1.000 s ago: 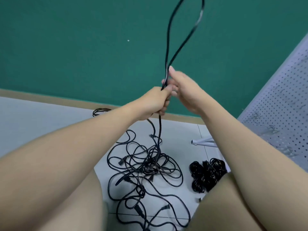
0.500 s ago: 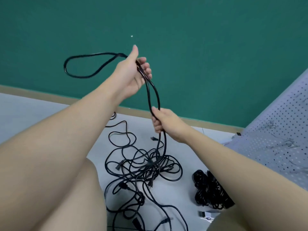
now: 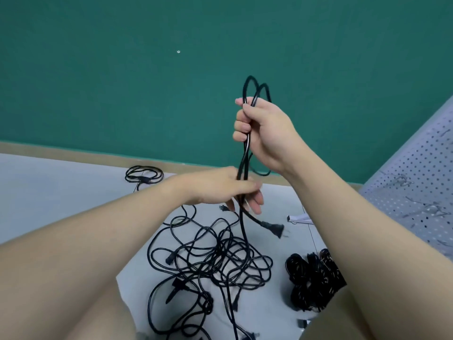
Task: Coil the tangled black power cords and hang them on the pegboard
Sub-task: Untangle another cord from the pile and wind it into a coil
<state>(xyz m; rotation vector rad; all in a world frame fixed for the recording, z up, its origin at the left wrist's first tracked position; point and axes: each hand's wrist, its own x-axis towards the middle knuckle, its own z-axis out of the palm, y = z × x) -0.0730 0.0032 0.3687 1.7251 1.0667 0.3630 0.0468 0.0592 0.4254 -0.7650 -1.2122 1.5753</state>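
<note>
My right hand (image 3: 263, 133) is raised in front of the green wall and grips several folded strands of a black power cord (image 3: 247, 153), whose loops stick out above the fist. Below it my left hand (image 3: 228, 187) holds the same strands between thumb and fingers. The cord's plug (image 3: 274, 229) dangles just under the left hand. One strand runs down into a tangled pile of black cords (image 3: 215, 263) on the floor between my knees. The grey pegboard (image 3: 421, 182) leans at the right edge.
A small coiled cord (image 3: 144, 176) lies on the floor by the wall's baseboard. A heap of bundled black cords (image 3: 313, 278) sits by my right knee. A white metal foot (image 3: 299, 219) of the pegboard stand rests on the floor.
My right hand rose from low to high with the cord in it. My left hand dropped from up left to below the right hand, and the wide loop is now folded into a bunch.
</note>
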